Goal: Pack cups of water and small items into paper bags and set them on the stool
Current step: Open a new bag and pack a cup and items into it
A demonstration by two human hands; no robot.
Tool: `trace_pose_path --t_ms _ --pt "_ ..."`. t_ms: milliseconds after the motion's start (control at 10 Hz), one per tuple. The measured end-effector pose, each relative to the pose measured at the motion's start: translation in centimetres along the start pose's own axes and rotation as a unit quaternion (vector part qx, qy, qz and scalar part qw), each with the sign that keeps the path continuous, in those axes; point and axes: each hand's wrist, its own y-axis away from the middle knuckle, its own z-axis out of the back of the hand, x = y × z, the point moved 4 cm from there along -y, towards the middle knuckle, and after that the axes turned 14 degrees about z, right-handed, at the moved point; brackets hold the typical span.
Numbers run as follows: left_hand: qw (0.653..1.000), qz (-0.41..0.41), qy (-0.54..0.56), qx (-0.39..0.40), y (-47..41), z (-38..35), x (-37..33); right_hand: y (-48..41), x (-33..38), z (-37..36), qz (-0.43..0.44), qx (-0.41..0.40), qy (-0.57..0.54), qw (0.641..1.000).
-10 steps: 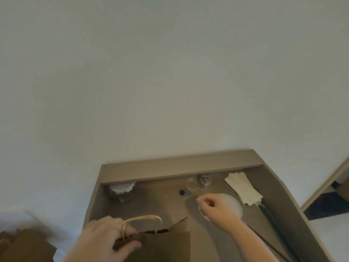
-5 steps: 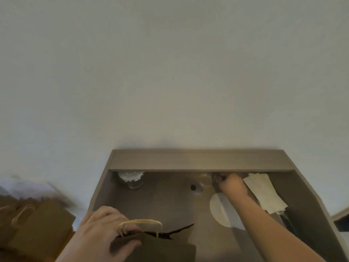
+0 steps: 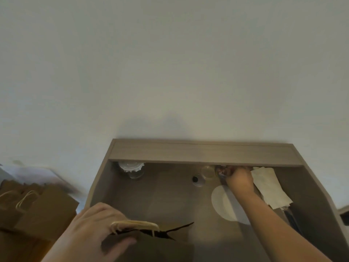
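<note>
Left hand (image 3: pixel 98 229) grips paper bag (image 3: pixel 151 248) rim; right hand (image 3: pixel 239 179) outstretched, touching small jar (image 3: pixel 221 171), grip unclear.

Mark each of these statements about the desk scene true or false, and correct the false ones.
1. The left hand grips the top of the brown paper bag with cream twisted handles. True.
2. The right hand rests on the white round disc. False: it is further back, at the small clear container of coloured items.
3. The cream paper napkins lie to the right of the right hand. True.
4. The clear cup with a white crinkled cover stands inside the held bag. False: it stands in the back left corner of the wooden desk.
5. A pile of flat brown paper bags lies to the left of the desk. True.
</note>
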Motion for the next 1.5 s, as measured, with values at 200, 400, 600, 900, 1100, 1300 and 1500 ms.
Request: trace_pose_path --t_ms 200,400,600,900,1100,1300,1500 --pt "0.995 -0.056 0.083 -0.001 -1.2 1.5 -1.7 -0.2 -0.4 1.1 0.026 -0.067 0.041 0.997" --pt "0.994 -0.060 0.094 0.003 -1.2 1.8 -1.7 0.3 0.3 2.4 -0.001 -0.050 0.004 0.999" --pt "0.995 -0.035 0.095 0.019 -1.0 2.1 -1.9 5.9 1.0 5.6 -0.084 0.013 -0.193 0.978" --pt "0.969 0.000 0.244 0.038 0.1 6.4 -3.0 17.0 12.5 15.0 -0.020 0.095 -0.364 0.926" --pt "0.950 0.019 0.302 -0.072 0.4 10.5 -5.2 18.0 25.5 24.5 0.161 0.101 -0.460 0.867" --pt "0.920 0.019 0.388 -0.046 1.3 12.2 -5.5 18.9 30.5 27.7 0.261 0.067 -0.554 0.788" --pt "0.835 0.026 0.528 0.154 2.5 12.7 -5.8 20.1 31.6 27.2 0.308 -0.046 -0.553 0.773"
